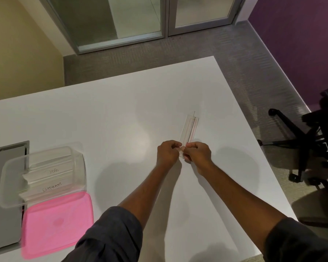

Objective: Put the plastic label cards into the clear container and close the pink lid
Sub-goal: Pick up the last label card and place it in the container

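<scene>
Right now both hands meet near the middle of the worktop (133, 114), fingers curled in and pinched on the near end of a small stack of clear plastic label cards (190, 129). The left hand (168, 153) grips the stack from the left side with thumb and fingertips closed on it, and the right hand (198, 154) closes on the same end from the right, the two hands touching each other at the knuckles. The cards reach away from the person, thin and see-through with faint red lines along them; whether their far end rests on the worktop or is lifted off it cannot be told. Dark sleeves are pushed up on both forearms. Well apart to the left stands the clear container (44, 174), open, with at least two cards already inside, one marked "DOG" and one marked "ELEPHANT". The pink lid (59, 225) lies flat on the worktop just in front of the container, its far edge tucked under or against the container's near wall. Beside and partly under both is a grey hatch (6, 214) set into the white surface. Beyond the worktop lie grey carpet, glass doors in metal frames, a yellow wall on the left and a purple wall on the right, with a black office chair (314, 137) at the right edge.
</scene>
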`<state>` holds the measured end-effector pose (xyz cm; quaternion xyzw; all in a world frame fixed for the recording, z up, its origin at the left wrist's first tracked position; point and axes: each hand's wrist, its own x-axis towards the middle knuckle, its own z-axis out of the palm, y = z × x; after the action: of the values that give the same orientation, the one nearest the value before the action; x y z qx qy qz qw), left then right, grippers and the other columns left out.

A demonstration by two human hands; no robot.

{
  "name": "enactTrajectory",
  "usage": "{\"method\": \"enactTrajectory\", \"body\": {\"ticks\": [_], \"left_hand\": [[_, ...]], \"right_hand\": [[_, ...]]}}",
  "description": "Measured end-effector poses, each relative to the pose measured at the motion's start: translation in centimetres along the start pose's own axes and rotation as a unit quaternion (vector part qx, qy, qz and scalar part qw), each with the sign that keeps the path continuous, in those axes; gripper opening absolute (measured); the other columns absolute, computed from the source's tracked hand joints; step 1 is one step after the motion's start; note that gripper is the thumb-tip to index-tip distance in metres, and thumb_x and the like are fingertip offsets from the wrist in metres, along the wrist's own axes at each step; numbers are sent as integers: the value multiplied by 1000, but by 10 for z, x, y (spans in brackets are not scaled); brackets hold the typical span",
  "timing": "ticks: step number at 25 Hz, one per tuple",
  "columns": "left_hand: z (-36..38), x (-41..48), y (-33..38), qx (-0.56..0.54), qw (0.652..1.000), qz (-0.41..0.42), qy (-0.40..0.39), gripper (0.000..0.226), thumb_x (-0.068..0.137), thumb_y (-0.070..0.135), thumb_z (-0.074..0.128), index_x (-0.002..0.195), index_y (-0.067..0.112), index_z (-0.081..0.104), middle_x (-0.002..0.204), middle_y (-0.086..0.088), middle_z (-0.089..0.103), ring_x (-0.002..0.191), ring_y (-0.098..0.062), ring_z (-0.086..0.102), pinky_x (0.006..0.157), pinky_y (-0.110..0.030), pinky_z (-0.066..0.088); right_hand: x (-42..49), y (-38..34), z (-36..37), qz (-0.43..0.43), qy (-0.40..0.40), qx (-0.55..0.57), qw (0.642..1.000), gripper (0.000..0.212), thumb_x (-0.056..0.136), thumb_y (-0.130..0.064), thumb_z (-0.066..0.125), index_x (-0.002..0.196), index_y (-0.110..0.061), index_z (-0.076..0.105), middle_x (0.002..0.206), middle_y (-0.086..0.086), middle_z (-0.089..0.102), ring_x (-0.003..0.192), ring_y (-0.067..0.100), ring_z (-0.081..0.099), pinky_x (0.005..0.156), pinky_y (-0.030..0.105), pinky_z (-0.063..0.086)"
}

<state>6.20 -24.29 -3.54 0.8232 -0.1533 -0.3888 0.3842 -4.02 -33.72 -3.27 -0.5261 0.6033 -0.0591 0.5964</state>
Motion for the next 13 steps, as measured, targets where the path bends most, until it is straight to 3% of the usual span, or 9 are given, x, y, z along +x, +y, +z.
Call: {"method": "enactTrajectory", "body": {"ticks": [2,5,9,13], "left_hand": [[2,1,0,8,1000,-4,8,27,97,6,65,119,10,82,118,-6,83,114,-22,75,102,-33,58],[4,4,0,7,1000,-17,24,26,100,14,68,123,10,79,120,-6,81,116,-24,74,103,-34,56],[8,6,4,-23,999,-41,12,31,94,20,78,123,9,79,117,-10,81,113,-30,76,107,-45,59],[18,3,7,-46,998,-42,0,21,89,13,81,109,7,83,103,-15,83,99,-33,79,101,-50,63]], "right_hand": [[2,0,1,12,-12,28,999,18,89,-3,84,106,-3,78,103,26,80,79,30,79,88,48,69],[4,2,-1,18,-18,38,999,13,90,2,79,103,-2,79,103,28,80,73,26,75,89,52,68],[6,6,-19,34,-49,64,996,14,92,-1,80,106,-3,80,100,29,81,72,24,75,89,48,69],[10,11,-43,51,-67,94,992,25,93,2,78,117,-2,75,89,24,80,61,21,71,74,37,64]]}}
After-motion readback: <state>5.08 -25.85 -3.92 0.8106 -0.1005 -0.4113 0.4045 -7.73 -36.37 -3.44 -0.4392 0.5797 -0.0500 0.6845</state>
